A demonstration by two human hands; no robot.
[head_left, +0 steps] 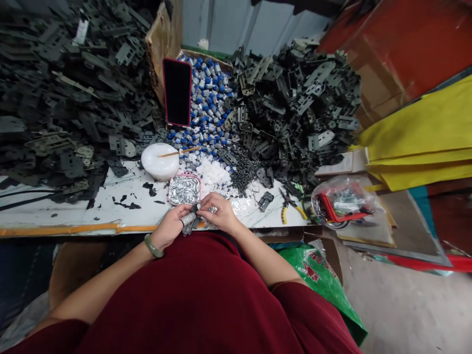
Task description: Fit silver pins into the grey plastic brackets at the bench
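Note:
At the table's front edge, my left hand (170, 225) is closed on a dark grey bracket-like part (190, 227) with slots, which also shows a light grey rounded piece by the fingers. My right hand (220, 211) meets it from the other side, thumb and fingers pinched at the part's upper end. A small whitish disc (198, 206) shows at those fingertips. Just behind the hands stands a pink-rimmed tray (170, 195) of small silver metal pins. Beyond it lies a heap of small white plastic pieces (213, 173).
Dark bracket parts (73, 93) are heaped at left, with another heap (295, 103) at right. Between them lie blue-and-silver cylinders (208, 93) and an upright phone (177, 92). A white bowl (158, 169) holds a stick. Yellow-handled pliers (289, 206) lie right, near a bagged container (344, 201).

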